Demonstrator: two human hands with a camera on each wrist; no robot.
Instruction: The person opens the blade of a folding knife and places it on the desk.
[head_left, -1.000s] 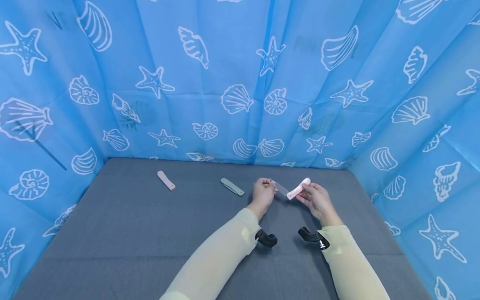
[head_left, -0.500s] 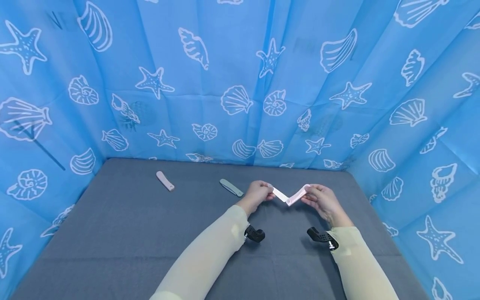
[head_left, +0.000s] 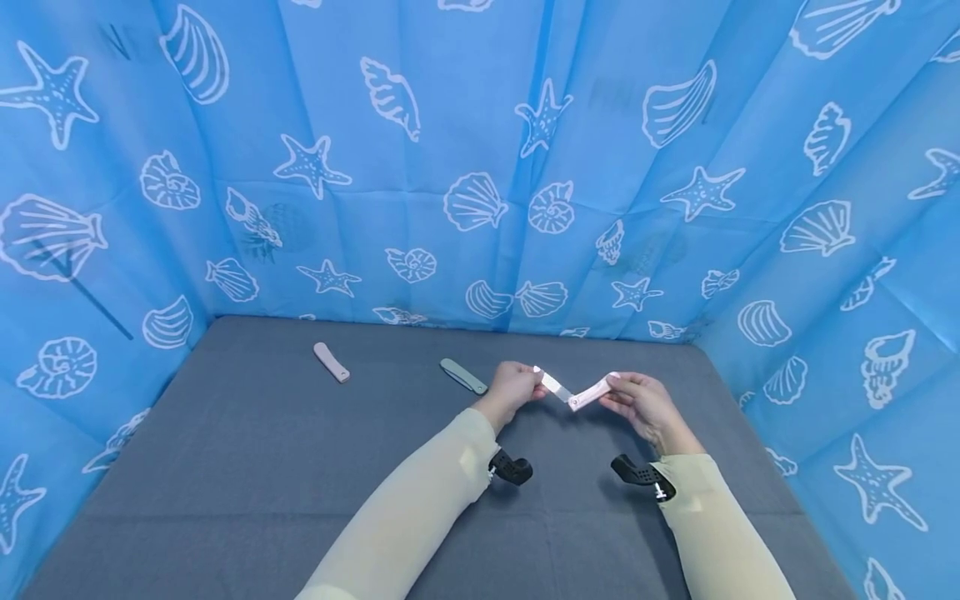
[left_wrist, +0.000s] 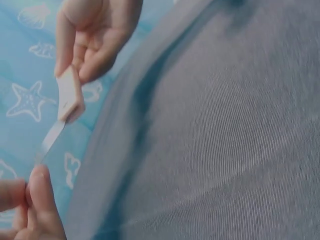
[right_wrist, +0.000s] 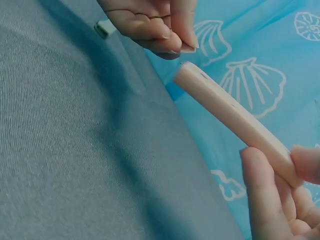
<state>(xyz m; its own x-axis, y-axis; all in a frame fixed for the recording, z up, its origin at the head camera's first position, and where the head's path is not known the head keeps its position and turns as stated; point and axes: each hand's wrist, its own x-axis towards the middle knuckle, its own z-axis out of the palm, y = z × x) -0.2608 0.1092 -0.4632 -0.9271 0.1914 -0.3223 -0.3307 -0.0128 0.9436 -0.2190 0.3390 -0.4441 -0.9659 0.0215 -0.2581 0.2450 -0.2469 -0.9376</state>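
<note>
Above the back right of the table, a pink folding knife (head_left: pixel 592 392) is held half unfolded in a V, its pivot lowest in the head view. My left hand (head_left: pixel 512 390) pinches the end of its shiny blade (head_left: pixel 553 385) between thumb and fingertips. My right hand (head_left: pixel 647 407) grips the far end of the handle, thumb on one side and fingers on the other. From the right wrist camera the handle (right_wrist: pixel 235 120) hides most of the blade. In the left wrist view the bare blade (left_wrist: pixel 51 141) runs from the handle down to the left fingertips.
A green folding knife (head_left: pixel 463 376) lies folded just left of my left hand. Farther left is another pink folding knife (head_left: pixel 331 362), also folded. Grey cloth covers the table (head_left: pixel 300 467). A blue curtain (head_left: pixel 420 167) with shell prints hangs behind it and at both sides.
Both hands have spread apart and come slightly nearer; the left shifted left, the right a little right. The handle lies flatter, so the angle between blade and handle is wider.
</note>
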